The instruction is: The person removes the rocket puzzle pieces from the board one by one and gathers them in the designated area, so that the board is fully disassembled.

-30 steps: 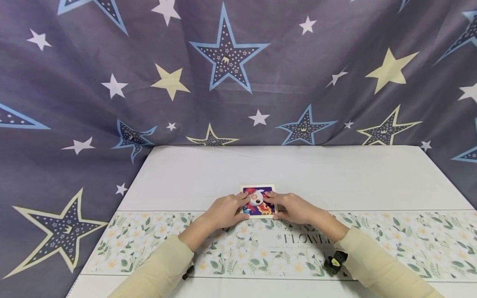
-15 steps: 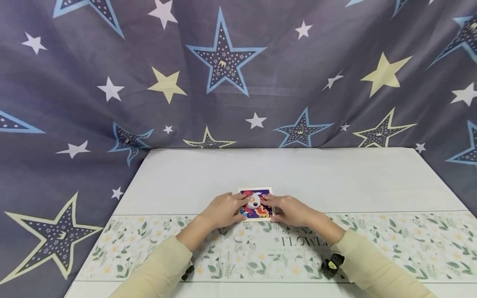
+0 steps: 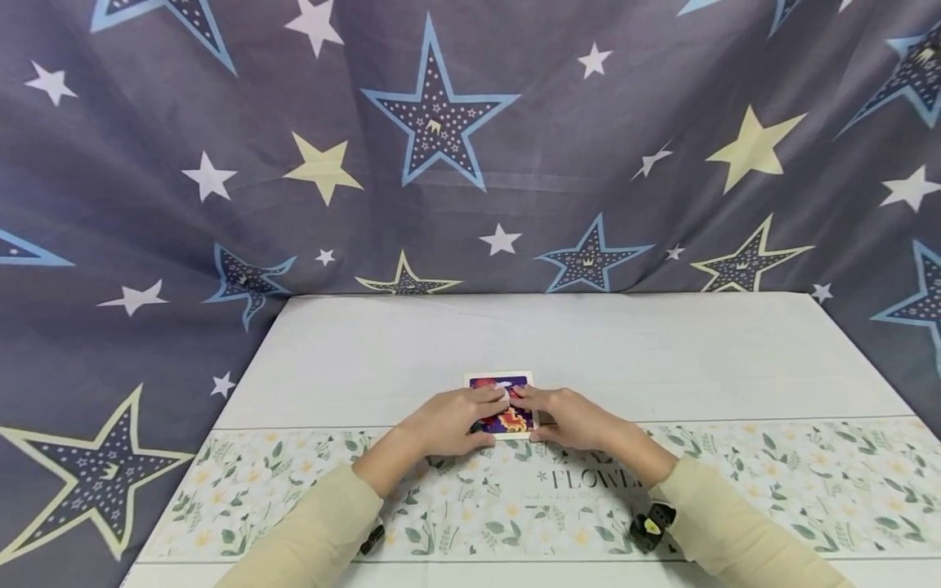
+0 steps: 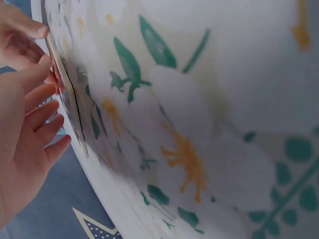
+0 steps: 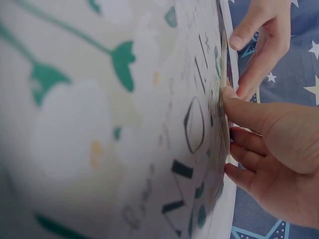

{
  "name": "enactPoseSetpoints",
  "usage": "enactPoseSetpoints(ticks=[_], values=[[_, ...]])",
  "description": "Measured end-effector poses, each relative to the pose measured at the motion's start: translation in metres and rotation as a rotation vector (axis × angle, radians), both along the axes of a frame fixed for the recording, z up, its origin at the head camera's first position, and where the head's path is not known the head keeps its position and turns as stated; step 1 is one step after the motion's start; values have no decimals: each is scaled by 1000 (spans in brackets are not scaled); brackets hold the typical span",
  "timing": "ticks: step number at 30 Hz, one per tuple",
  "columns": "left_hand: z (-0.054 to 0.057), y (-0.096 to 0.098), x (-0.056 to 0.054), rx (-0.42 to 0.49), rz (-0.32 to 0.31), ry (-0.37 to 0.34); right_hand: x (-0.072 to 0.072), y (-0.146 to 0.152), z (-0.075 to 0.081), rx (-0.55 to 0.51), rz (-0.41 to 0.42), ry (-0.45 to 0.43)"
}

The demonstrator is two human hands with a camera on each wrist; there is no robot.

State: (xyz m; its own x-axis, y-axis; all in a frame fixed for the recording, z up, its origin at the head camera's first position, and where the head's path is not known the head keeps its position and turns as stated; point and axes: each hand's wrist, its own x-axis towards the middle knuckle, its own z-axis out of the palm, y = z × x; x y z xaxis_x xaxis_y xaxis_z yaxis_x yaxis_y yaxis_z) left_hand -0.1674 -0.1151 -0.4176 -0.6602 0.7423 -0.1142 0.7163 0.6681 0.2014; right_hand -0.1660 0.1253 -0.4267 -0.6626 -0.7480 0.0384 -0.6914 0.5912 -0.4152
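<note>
A small square picture board (image 3: pixel 515 422) with a pale rim and a bright purple, red and orange print lies flat before me. My left hand (image 3: pixel 450 420) rests on it from the left, fingertips over the white round figure (image 3: pixel 504 395) in the print, thumb at the near edge. From the other side my right hand (image 3: pixel 577 415) touches it, forefinger on the print and thumb by the near right corner. In the left wrist view the left fingers (image 4: pixel 47 119) are loosely bent beside the board's edge (image 4: pixel 75 107). The right wrist view shows the right thumb (image 5: pixel 239 102) against the rim.
The white table (image 3: pixel 367 343) carries a floral band (image 3: pixel 294 482) with dark lettering. A dark curtain with stars (image 3: pixel 456 204) hangs behind the table and along its sides. Black wrist devices (image 3: pixel 653 527) sit below the pale sleeves (image 3: pixel 735 523).
My left fingers have slid to the right across the print and now hide most of the white figure. My right hand keeps about the same place on the board. The whole view has shifted slightly.
</note>
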Motion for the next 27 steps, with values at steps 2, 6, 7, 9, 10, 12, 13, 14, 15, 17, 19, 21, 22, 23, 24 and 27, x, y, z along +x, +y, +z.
enactPoseSetpoints(ticks=[2, 6, 7, 9, 10, 12, 13, 14, 15, 17, 19, 21, 22, 23, 24, 27], values=[[-1, -1, 1, -10, 6, -24, 0, -1, 0, 0, 5, 5], [-3, -1, 1, 19, 22, -61, 0, 0, 1, 1, 3, 6], [-4, 0, 1, 32, 25, -70, 1, 0, 1, 3, 3, 9], [-5, 2, 1, 48, 27, -80, 2, 1, 2, 11, 3, 14], [-5, 3, 1, 54, 27, -86, 2, 2, 2, 17, 3, 13], [-6, 5, 1, 51, 27, -87, 3, 3, 3, 34, 5, 23], [-6, 5, 2, 49, 26, -88, 3, 4, 3, 43, 7, 32], [-6, 6, 2, 46, 25, -87, 3, 4, 3, 54, 8, 39], [-5, 7, 2, 45, 24, -88, 3, 4, 4, 65, 10, 47], [-5, 7, 2, 42, 23, -83, 3, 4, 6, 85, 15, 66], [-5, 7, 2, 43, 26, -80, 1, 3, 9, 92, 17, 75], [-5, 6, 1, 44, 34, -74, -1, 2, 12, 82, 20, 78], [-4, 6, 1, 46, 39, -72, -3, 1, 13, 75, 19, 77], [-4, 6, 0, 50, 43, -72, -4, 1, 14, 68, 18, 77], [-5, 5, 0, 54, 46, -69, -6, 1, 15, 57, 19, 77], [-5, 5, -2, 58, 44, -67, -13, 0, 16, 28, 17, 67]])
